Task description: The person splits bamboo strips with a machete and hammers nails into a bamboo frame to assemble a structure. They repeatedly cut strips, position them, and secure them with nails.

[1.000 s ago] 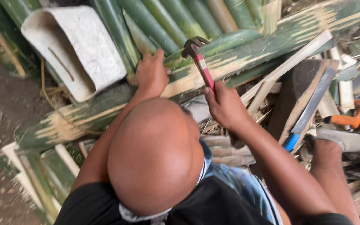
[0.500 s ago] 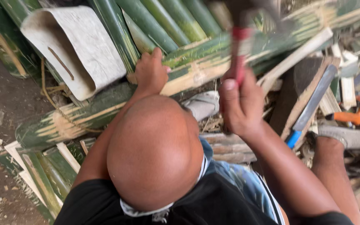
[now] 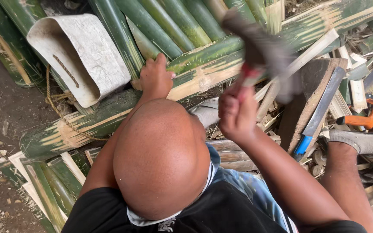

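Raised higher than half a second ago, the hammer [image 3: 262, 51] now sits well above the right hand [image 3: 237, 113], its head a dark blur against the green poles — a second back it lay low on the bamboo with the claw touching the wood. I see the right hand wrapped tight around the red handle, fingers closed in a full fist near the lower end of the grip, which I judge gives the longest swing.

My left hand [image 3: 155, 80] has not shifted: it lies flat on the split bamboo pole [image 3: 203, 73], palm down, fingers spread and pressing, just left of where the hammer hangs. I take that as bracing, keeping the pole from rolling under a blow.

Beyond the left hand and further left, a white cut-open plastic jug [image 3: 83, 56] leans on the stacked poles, a rope [image 3: 63, 116] trailing from it. To the right of the right hand a long blade with a blue handle [image 3: 318, 116] rests on a wooden block [image 3: 311, 77], and past that an orange-handled saw [image 3: 368, 114] lies among offcuts — all within reach, none touched. Near the saw a grey shoe [image 3: 359, 142] shows at the end of a bare leg.
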